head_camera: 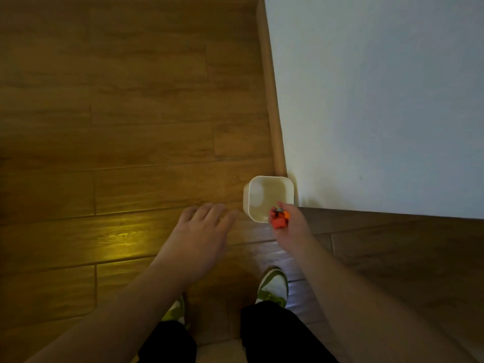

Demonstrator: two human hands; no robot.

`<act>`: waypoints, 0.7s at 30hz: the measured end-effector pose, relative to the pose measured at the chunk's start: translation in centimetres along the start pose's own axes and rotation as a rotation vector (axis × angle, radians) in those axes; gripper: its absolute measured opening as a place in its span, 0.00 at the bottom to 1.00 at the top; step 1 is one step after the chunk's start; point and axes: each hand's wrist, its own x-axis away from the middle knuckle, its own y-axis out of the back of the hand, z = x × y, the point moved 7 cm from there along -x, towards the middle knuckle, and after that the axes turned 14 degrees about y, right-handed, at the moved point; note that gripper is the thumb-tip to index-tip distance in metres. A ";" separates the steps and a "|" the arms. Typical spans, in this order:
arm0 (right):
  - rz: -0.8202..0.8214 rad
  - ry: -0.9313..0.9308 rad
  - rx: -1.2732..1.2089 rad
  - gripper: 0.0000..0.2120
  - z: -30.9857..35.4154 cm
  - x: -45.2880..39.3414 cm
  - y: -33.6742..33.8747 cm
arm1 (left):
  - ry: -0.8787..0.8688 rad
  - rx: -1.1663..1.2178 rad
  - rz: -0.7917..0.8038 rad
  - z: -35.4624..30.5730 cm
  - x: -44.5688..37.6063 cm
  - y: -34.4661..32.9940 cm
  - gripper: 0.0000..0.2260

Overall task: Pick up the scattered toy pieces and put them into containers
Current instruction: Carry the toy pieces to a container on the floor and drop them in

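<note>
Gripping a small cluster of red-orange plastic toy pieces (279, 220), the right hand (290, 225) has its fingers curled round them right at the near rim of a cream, square, round-cornered plastic container (269, 196). Toy cluster looks blocky, w/ a small teal bit and a dark bit on top; finer detail too blurred to tell. Container stands upright on the floor, smooth walls, open top, tucked against the outer corner of a pale matte wall (379, 100). Can't tell whether anything lies inside it.

Left hand (201, 229) is loose, palm down, fingers spread and relaxed, holding nothing, hovering just left of the container; can't tell if fingertips touch it.

Wood-grain plank floor (117, 127) is warm brown w/ visible seams and a yellowish glossy glare patch lower left; planks to the right look darker. A wood-tone skirting strip (269, 87) runs along the wall base.

Bottom centre: two green-and-white sneakers (273, 286) and black trouser legs (275, 334).
</note>
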 end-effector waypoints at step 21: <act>0.114 0.000 0.175 0.25 0.4 -0.4 -2.1 | 0.050 0.054 0.025 2.8 3.1 -0.8 0.22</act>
